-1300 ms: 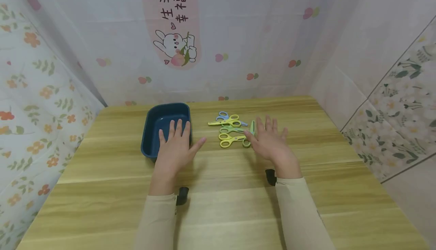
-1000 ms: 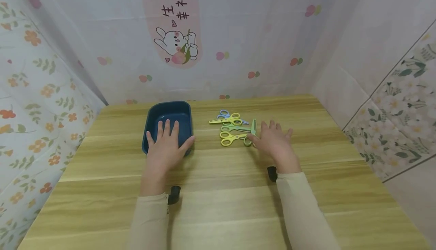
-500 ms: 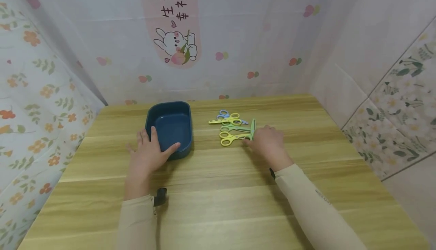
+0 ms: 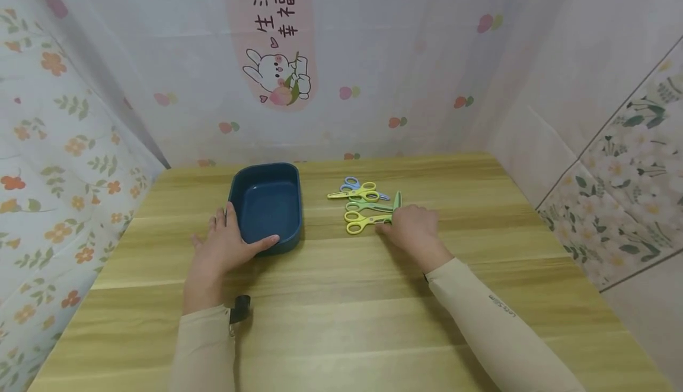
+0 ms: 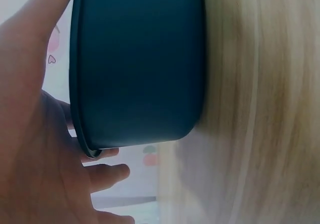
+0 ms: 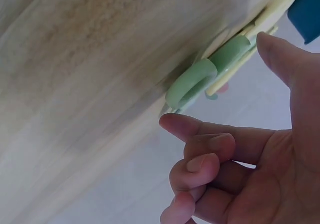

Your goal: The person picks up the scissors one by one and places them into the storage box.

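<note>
Scissors: lying overlapped on the table, right of the blue tray. Lowering the right hand to a green handle, gripping nothing, apparently bringing a pinch within reach. Shifting the left hand to the tray's near-left corner, touching without clenching.

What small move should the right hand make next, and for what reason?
Probably, the right hand should close its thumb and index finger gently on the green scissors handle: the right wrist view shows this handle between the two separated tips, apparently not pinched yet.
</note>
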A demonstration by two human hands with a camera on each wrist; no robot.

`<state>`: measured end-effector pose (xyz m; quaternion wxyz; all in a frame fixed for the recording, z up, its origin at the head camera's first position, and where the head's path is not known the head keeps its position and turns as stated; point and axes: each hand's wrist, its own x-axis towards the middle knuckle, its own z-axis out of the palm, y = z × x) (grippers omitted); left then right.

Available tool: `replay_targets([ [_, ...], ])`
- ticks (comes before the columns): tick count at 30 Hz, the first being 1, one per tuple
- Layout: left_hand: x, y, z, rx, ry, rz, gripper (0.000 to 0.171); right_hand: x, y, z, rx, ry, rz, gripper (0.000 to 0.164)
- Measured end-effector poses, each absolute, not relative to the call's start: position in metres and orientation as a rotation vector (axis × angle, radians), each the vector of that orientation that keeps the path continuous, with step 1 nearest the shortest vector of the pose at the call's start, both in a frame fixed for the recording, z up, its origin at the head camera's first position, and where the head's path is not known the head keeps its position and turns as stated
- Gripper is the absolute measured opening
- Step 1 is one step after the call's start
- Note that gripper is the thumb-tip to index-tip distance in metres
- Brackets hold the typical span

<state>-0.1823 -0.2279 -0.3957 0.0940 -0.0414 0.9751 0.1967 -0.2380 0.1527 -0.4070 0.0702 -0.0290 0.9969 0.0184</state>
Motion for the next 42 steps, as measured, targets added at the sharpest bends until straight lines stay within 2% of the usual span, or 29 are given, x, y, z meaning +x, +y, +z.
replay_targets([
  [13,-0.185,-0.229,-0.394,-0.188,2.754,0.624,0.156,-0.236,0.155,-0.415,-0.063,3.022,0.013,0.067],
  [22,-0.187,-0.227,-0.393,-0.204,2.747,0.628,0.156,-0.235,0.156,-0.413,-0.031,3.011,-0.054,0.059],
  [35,-0.186,-0.227,-0.390,-0.196,2.745,0.624,0.154,-0.231,0.154,-0.373,-0.135,3.183,-0.107,0.061],
  [42,-0.185,-0.226,-0.388,-0.194,2.747,0.619,0.153,-0.232,0.144,-0.346,-0.382,3.364,-0.206,0.060],
])
